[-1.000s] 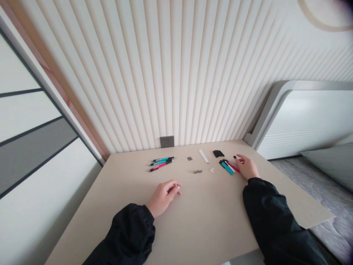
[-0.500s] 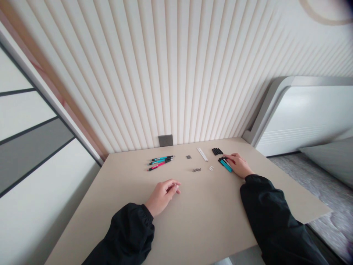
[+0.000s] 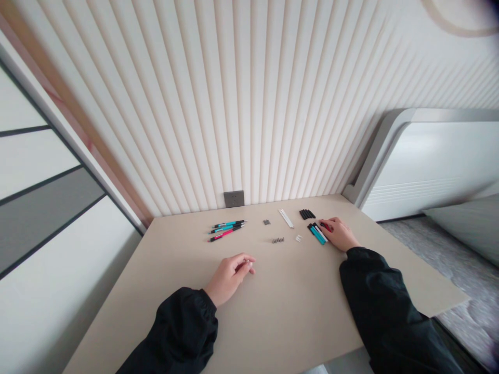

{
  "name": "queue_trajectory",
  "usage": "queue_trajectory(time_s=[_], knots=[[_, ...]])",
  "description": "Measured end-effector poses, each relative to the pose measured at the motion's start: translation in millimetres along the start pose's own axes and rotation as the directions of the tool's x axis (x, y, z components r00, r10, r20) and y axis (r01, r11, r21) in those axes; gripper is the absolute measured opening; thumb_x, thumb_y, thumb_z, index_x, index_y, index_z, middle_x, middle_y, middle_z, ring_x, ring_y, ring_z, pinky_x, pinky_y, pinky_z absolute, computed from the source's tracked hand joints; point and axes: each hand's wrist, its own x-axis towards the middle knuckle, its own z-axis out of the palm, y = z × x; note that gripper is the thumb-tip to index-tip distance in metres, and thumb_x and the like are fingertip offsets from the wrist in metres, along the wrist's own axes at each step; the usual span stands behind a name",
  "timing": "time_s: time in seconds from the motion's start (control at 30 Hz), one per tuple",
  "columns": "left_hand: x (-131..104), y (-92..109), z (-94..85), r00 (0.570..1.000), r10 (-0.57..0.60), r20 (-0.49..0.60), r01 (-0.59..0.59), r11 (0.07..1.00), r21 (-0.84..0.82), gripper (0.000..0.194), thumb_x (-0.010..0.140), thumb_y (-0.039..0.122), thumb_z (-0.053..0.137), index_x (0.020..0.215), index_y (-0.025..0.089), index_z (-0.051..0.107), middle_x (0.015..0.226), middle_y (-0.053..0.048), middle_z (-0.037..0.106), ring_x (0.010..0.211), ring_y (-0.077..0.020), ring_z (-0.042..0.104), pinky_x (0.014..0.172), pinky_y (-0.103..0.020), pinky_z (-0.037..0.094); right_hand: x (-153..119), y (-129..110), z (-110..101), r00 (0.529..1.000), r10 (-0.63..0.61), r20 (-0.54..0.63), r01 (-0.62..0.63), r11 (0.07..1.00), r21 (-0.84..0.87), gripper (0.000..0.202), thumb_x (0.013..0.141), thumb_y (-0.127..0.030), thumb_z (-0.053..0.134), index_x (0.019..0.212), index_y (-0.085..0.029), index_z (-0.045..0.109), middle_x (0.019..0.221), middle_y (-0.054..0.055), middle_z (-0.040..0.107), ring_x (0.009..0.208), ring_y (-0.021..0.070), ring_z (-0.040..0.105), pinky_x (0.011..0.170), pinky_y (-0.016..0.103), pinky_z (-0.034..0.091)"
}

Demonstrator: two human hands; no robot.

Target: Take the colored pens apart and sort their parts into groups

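Bending over a red tube near the desk's far right corner, the right hand seems to keep it in line with the teal tubes; whether it pinches is hidden. Black sleeves lie beyond, apparently grouped by kind for easy picking. Nearer the front edge, the left hand curls, thumb near fingers, contents unclear.

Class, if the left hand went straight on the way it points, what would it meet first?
The left hand would likely meet the row of small metallic parts; its height is unclear.
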Motion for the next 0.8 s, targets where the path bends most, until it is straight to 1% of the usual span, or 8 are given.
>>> queue_trajectory(time_s=[0.17,0.3,0.37,0.47,0.57,0.67,0.77,0.8], knots=[[0,2,-0.6,1.000,0.002,0.011,-0.002,1.000,0.009,0.035,0.090,0.042,0.045,0.102,0.016,0.064,0.081,-0.004,0.070,0.051,-0.0101,0.043,0.052,-0.022,0.037,1,-1,2,0.999,0.009,-0.042,-0.007,0.999,0.035,0.031,0.081,-0.043,0.056,0.100,-0.025,0.072,0.099,0.008,0.061,0.094,0.0227,0.058,0.087,0.034,0.041],[0,3,-1.0,1.000,-0.001,0.010,0.000,1.000,0.021,0.034,0.089,0.042,0.045,0.102,0.017,0.064,0.081,-0.004,0.070,0.052,-0.0105,0.043,0.052,-0.022,0.037,1,-5,1,0.993,0.064,-0.096,-0.042,0.975,0.218,0.028,0.075,-0.043,0.060,0.085,-0.020,0.075,0.091,0.008,0.062,0.087,0.0219,0.059,0.085,0.034,0.042],[1,3,-1.1,1.000,-0.001,0.011,0.001,1.000,0.021,0.034,0.089,0.042,0.045,0.102,0.017,0.064,0.081,-0.004,0.070,0.051,-0.0104,0.043,0.052,-0.022,0.037,1,-6,0,0.988,0.097,-0.123,-0.060,0.959,0.278,0.030,0.074,-0.043,0.060,0.080,-0.018,0.075,0.089,0.009,0.063,0.079,0.0206,0.059,0.081,0.034,0.044],[1,3,-0.7,1.000,0.000,0.015,-0.001,1.000,0.017,0.036,0.089,0.044,0.045,0.102,0.016,0.064,0.081,-0.004,0.070,0.050,-0.0101,0.043,0.050,-0.022,0.037,1,-6,-5,0.978,0.138,-0.159,-0.079,0.941,0.330,0.036,0.076,-0.048,0.057,0.082,-0.017,0.074,0.085,0.009,0.064,0.069,0.0185,0.056,0.070,0.033,0.046],[0,3,-0.2,1.000,0.007,0.002,-0.007,1.000,0.014,0.037,0.088,0.045,0.045,0.101,0.016,0.065,0.080,-0.004,0.070,0.050,-0.0101,0.043,0.049,-0.022,0.036,-1,-11,-11,0.962,0.185,-0.199,-0.091,0.910,0.404,0.049,0.081,-0.054,0.049,0.093,-0.012,0.071,0.076,0.008,0.065,0.061,0.0163,0.054,0.056,0.029,0.045],[0,3,-0.1,1.000,0.011,-0.003,-0.010,1.000,0.018,0.037,0.088,0.044,0.044,0.101,0.016,0.065,0.081,-0.004,0.070,0.050,-0.0103,0.043,0.049,-0.022,0.036,-6,-26,-14,0.948,0.223,-0.228,-0.044,0.799,0.600,0.057,0.083,-0.058,0.046,0.105,-0.010,0.065,0.074,0.007,0.064,0.055,0.0134,0.052,0.047,0.025,0.042],[0,2,-0.2,1.000,0.006,0.008,-0.007,1.000,0.026,0.036,0.089,0.043,0.044,0.102,0.017,0.065,0.081,-0.004,0.070,0.051,-0.0103,0.043,0.050,-0.022,0.036,-15,-50,-13,0.959,0.183,-0.214,0.055,0.624,0.779,0.052,0.077,-0.057,0.059,0.103,-0.012,0.065,0.075,0.005,0.065,0.058,0.0137,0.056,0.052,0.026,0.047],[0,2,-0.2,1.000,0.006,0.008,-0.006,1.000,0.028,0.035,0.089,0.043,0.044,0.102,0.017,0.064,0.081,-0.004,0.070,0.051,-0.0104,0.043,0.050,-0.022,0.036,-18,-59,-12,0.970,0.144,-0.198,0.075,0.597,0.798,0.049,0.076,-0.055,0.062,0.102,-0.013,0.065,0.075,0.006,0.066,0.062,0.0145,0.057,0.056,0.027,0.049]])
